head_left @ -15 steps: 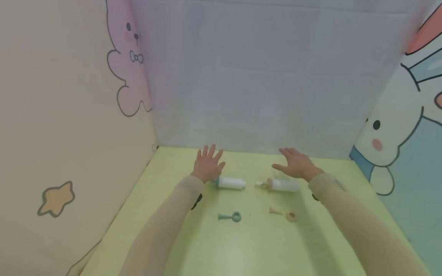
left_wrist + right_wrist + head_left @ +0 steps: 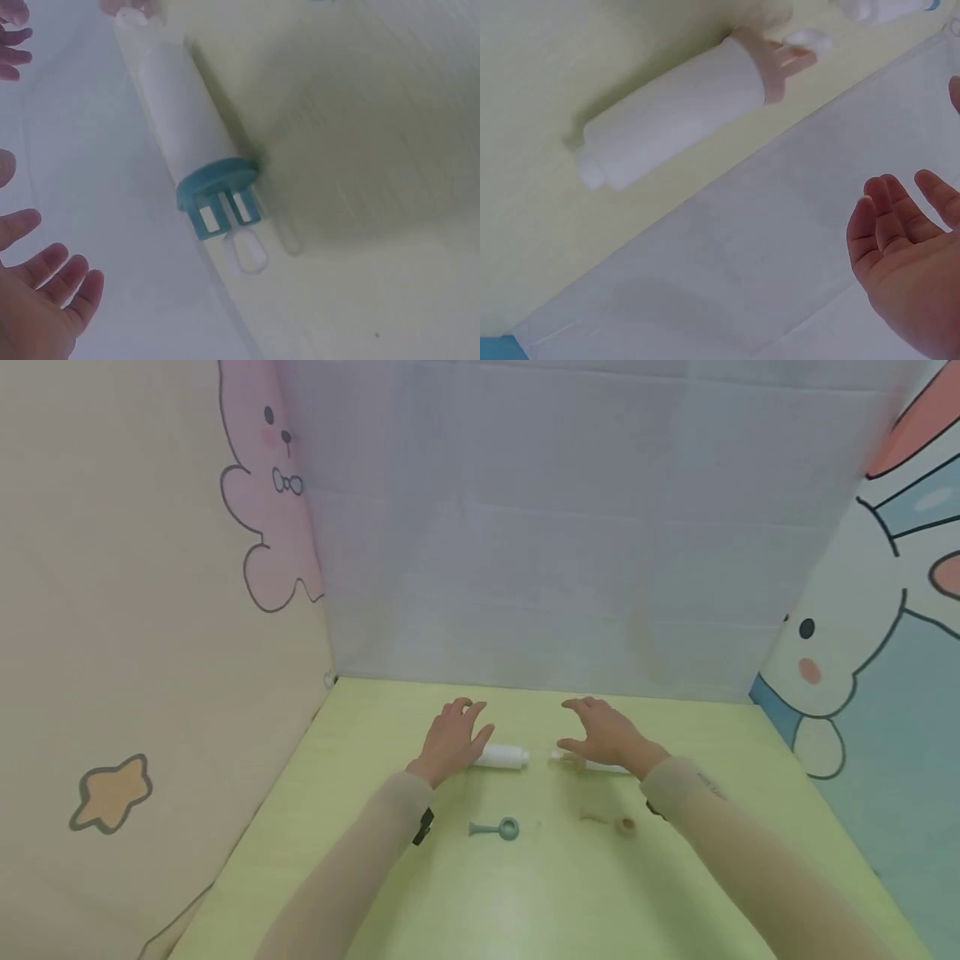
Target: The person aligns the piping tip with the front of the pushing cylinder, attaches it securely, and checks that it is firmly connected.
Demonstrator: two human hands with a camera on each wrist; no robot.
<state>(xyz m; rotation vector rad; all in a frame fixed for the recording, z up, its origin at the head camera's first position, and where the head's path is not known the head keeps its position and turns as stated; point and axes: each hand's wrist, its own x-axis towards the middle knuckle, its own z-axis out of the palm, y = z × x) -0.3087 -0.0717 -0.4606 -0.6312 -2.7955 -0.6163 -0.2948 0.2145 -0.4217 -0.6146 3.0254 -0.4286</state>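
My left hand (image 2: pixel 452 739) hovers over the collar end of a white cylindrical bottle (image 2: pixel 502 757), its fingers loosely bent and holding nothing. A slotted teal collar (image 2: pixel 216 182) and a clear rounded tip show at that end in the left wrist view. My right hand (image 2: pixel 606 732) is above a second white bottle (image 2: pixel 671 116), fingers spread and lightly bent, apart from it. This bottle has a beige-pink collar (image 2: pixel 756 64) with a white tip. Both bottles lie on their sides; in the head view the hands partly hide them.
Nearer on the yellow-green table (image 2: pixel 480 902) lie a teal ring-ended piece (image 2: pixel 495 828), a beige flared piece (image 2: pixel 595 815) and a small beige ring (image 2: pixel 626 825). A pale curtain (image 2: pixel 487 527) stands behind the table, with printed cloths on both sides.
Both hands have come down and closer toward the person, the right one also moving left. Their fingers have gone from fairly straight to bent. The bottles and small pieces stay where they were.
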